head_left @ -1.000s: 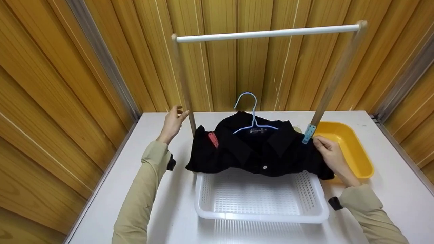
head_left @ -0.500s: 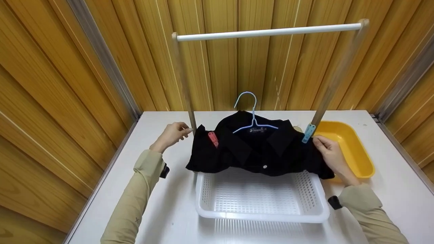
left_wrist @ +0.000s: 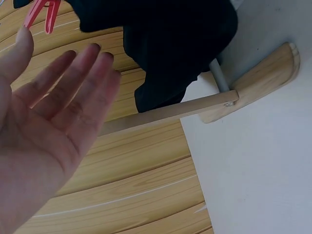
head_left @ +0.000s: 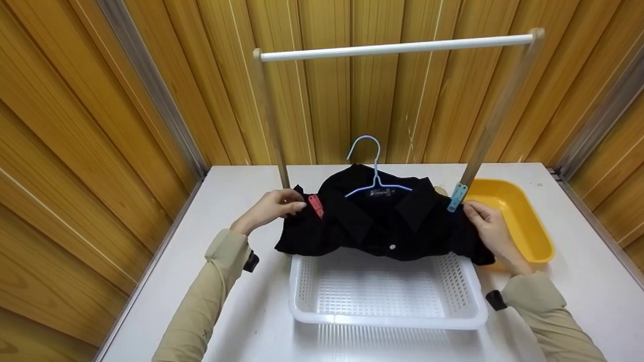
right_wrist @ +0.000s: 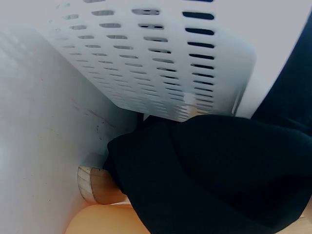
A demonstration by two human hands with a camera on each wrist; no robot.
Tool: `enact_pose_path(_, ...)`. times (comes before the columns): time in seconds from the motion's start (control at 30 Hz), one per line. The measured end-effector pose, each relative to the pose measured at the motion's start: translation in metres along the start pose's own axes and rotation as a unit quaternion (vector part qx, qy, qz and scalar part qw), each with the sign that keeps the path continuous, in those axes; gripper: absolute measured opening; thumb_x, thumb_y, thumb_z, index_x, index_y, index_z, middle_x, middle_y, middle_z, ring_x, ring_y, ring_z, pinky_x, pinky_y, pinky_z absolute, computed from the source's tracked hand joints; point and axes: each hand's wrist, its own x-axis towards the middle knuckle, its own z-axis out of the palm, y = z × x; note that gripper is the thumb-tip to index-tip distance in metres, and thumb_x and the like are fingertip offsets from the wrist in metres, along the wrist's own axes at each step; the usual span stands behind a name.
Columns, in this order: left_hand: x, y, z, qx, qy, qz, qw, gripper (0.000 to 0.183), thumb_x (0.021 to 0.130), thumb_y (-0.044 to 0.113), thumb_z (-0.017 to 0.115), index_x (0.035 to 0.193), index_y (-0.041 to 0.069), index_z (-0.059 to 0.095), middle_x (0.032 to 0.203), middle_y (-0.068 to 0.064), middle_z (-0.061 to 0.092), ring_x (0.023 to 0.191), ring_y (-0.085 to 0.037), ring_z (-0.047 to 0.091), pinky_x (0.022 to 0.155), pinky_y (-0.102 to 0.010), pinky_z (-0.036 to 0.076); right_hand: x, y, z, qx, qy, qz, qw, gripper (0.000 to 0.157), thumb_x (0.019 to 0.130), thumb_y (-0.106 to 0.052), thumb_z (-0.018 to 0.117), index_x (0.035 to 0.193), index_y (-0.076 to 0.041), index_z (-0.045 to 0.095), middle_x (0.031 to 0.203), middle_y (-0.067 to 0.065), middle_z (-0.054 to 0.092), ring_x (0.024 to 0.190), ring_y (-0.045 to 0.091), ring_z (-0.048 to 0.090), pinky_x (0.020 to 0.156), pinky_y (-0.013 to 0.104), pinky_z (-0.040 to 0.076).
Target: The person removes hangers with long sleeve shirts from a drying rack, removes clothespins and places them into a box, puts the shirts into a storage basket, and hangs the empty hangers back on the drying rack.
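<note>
A black collared shirt [head_left: 372,234] is spread over the rear of a white perforated basket [head_left: 387,322]. From its collar rises the hook of a blue wire hanger [head_left: 377,168]. One red clothespin [head_left: 316,206] is on the left shoulder and a light blue clothespin [head_left: 457,197] on the right shoulder. My left hand [head_left: 271,208] is at the shirt's left shoulder beside the red clothespin; in the left wrist view its fingers [left_wrist: 83,78] extend loosely, thumb near that clothespin. Between thumb and fingers, my right hand [head_left: 490,231] pinches the right sleeve by the blue clothespin.
A rack with a white rail [head_left: 397,49] and wooden posts stands behind the shirt. One foot [left_wrist: 263,78] of it shows in the left wrist view. At right sits a yellow tray [head_left: 533,229] on the white table [head_left: 241,311]. Wood-patterned walls [head_left: 121,125] enclose the table.
My left hand has come down and to the right, from beside the rack's left post to the shirt's left shoulder. The right hand keeps its hold on the sleeve.
</note>
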Motion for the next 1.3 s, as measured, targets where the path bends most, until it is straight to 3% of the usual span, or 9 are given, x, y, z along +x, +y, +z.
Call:
enact_pose_path(0.13, -0.001, -0.001, 0.006, -0.006, -0.013, 0.028, 0.9995, 0.031, 0.087, 0.024, 0.063, 0.107, 0.0, 0.06, 0.095, -0.006, 0.062, 0.085, -0.018, 0.056, 0.075, -0.036, 0.046, 0.0, 0.001, 0.0, 0.005, 0.002, 0.0, 1.0, 0.015, 0.089, 0.012, 0.045, 0.081, 0.011, 0.057, 0.078, 0.013, 0.059, 0.072, 0.005, 0.052, 0.067, 0.015, 0.041)
enact_pose_path(0.37, -0.015, 0.026, 0.018, 0.007, -0.026, 0.076, 0.9968, 0.028, 0.086, 0.009, 0.063, 0.107, -0.008, 0.057, 0.1, -0.019, 0.059, 0.094, -0.029, 0.054, 0.084, -0.041, 0.04, 0.0, 0.0, 0.001, 0.015, 0.003, 0.0, 1.0, 0.014, 0.09, 0.012, 0.045, 0.082, 0.014, 0.056, 0.078, 0.008, 0.058, 0.071, 0.006, 0.05, 0.066, 0.016, 0.04)
enact_pose_path(0.6, -0.017, 0.018, 0.035, 0.011, -0.008, 0.111, 0.9937, 0.029, 0.085, 0.007, 0.063, 0.11, -0.008, 0.056, 0.106, -0.017, 0.058, 0.1, -0.028, 0.052, 0.088, -0.036, 0.039, -0.001, 0.0, 0.001, 0.03, 0.0, 0.002, 1.0, 0.016, 0.09, 0.011, 0.044, 0.079, 0.012, 0.056, 0.074, 0.007, 0.055, 0.067, 0.008, 0.048, 0.063, 0.017, 0.039)
enact_pose_path(0.77, -0.018, 0.015, 0.042, 0.014, 0.017, 0.137, 0.9903, 0.019, 0.087, 0.005, 0.06, 0.099, -0.008, 0.059, 0.094, -0.015, 0.059, 0.087, -0.023, 0.051, 0.08, -0.032, 0.04, -0.003, 0.001, 0.001, 0.027, 0.005, 0.012, 1.0, 0.015, 0.09, 0.01, 0.045, 0.081, 0.013, 0.056, 0.076, 0.004, 0.058, 0.069, 0.006, 0.05, 0.064, 0.016, 0.04)
enact_pose_path(1.1, -0.017, 0.008, 0.047, -0.024, 0.059, 0.134, 0.9889, 0.009, 0.086, -0.003, 0.058, 0.088, -0.011, 0.059, 0.086, -0.016, 0.059, 0.079, -0.021, 0.049, 0.074, -0.027, 0.04, -0.005, -0.001, 0.003, 0.016, 0.002, 0.014, 1.0, 0.016, 0.09, 0.009, 0.045, 0.085, 0.011, 0.06, 0.085, 0.015, 0.062, 0.079, 0.004, 0.055, 0.071, 0.016, 0.042)
enact_pose_path(1.3, -0.019, 0.007, 0.049, -0.036, 0.076, 0.131, 0.9879, 0.01, 0.086, -0.002, 0.058, 0.091, -0.01, 0.061, 0.089, -0.016, 0.061, 0.082, -0.021, 0.05, 0.075, -0.027, 0.041, -0.004, 0.005, 0.0, 0.023, -0.011, 0.02, 0.999, 0.016, 0.089, 0.011, 0.046, 0.09, 0.012, 0.062, 0.088, 0.011, 0.064, 0.084, 0.003, 0.056, 0.073, 0.015, 0.042)
